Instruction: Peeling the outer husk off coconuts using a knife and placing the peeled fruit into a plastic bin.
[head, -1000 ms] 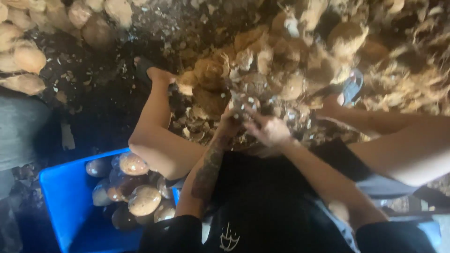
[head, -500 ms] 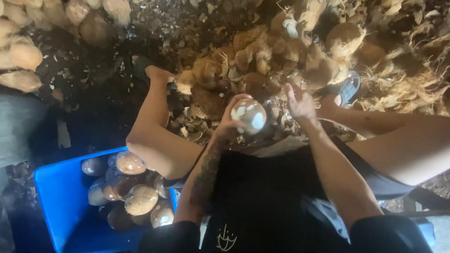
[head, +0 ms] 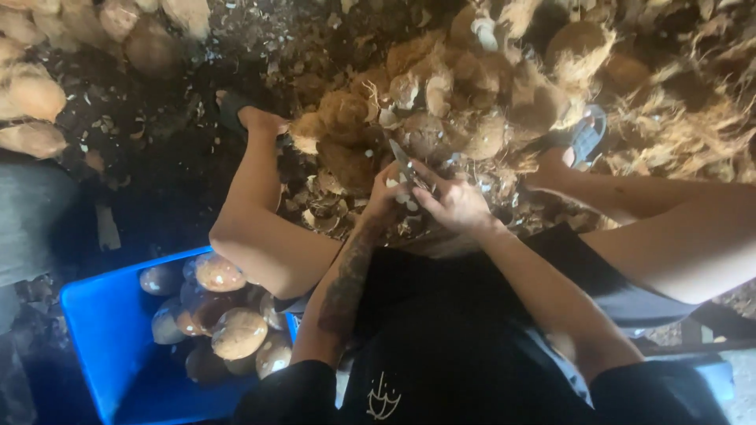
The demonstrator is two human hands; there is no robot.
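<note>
The person is wearing a black shirt [head: 441,346] with a small pale emblem [head: 383,396], dark shorts [head: 630,295], and sandals [head: 587,135]; a tattoo [head: 346,279] is running up the arm behind the left hand [head: 386,197].

Blue crate [head: 102,330] w/ peeled coconuts [head: 224,315], husk pile [head: 504,86].

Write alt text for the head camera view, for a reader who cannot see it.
A seated person's left hand and right hand meet over a small pale object, the right gripping a grey metal blade, above a heap of brown fibrous coconut husks. A blue plastic tub of round, brown peeled coconuts sits by the left knee.
</note>
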